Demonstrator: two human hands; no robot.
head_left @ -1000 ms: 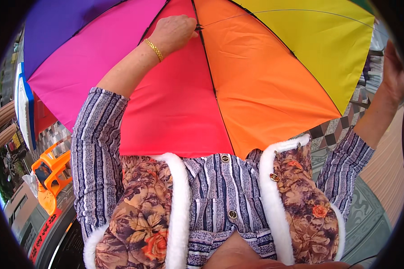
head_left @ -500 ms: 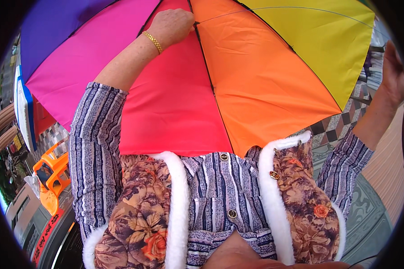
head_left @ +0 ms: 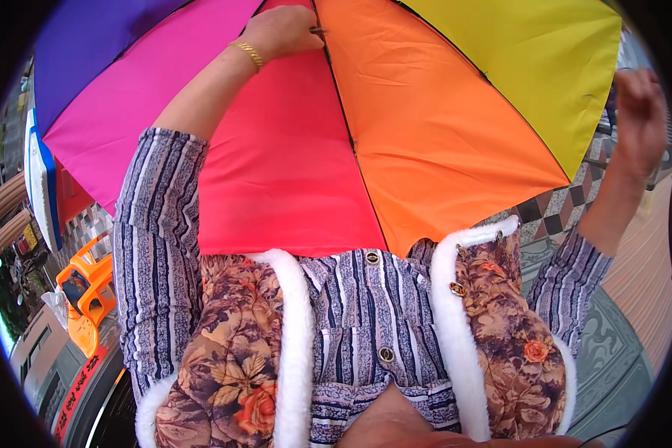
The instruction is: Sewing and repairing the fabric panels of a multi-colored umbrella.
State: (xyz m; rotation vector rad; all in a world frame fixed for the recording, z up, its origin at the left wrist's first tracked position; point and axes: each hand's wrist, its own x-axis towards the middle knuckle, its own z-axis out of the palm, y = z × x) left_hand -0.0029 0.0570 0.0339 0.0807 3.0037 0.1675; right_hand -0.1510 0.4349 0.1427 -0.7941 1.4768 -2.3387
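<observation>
A rainbow-panelled umbrella (head_left: 440,149) is spread open in front of me, with its dark metal ribs on the side facing me. My left hand (head_left: 280,31), wearing a gold bracelet, is closed at the seam between the red and orange panels. Its fingertips pinch a thin dark umbrella rib (head_left: 336,89) there. Off to the far right, beyond the yellow panel, my right hand (head_left: 641,123) is raised with bent fingers drawn together. Its fingertips are slightly blurred, so what they hold cannot be made out.
An orange plastic chair-like object (head_left: 89,295) stands at the left, near a white board with a blue edge (head_left: 43,179). Checkered floor tiles (head_left: 567,205) show beneath the umbrella's right edge. A green patterned surface (head_left: 605,351) lies at the lower right.
My right hand has come slightly inward with its fingers more bent. A thin thread that ran across the yellow panel no longer shows. My left hand has shifted slightly upward, still at the rib.
</observation>
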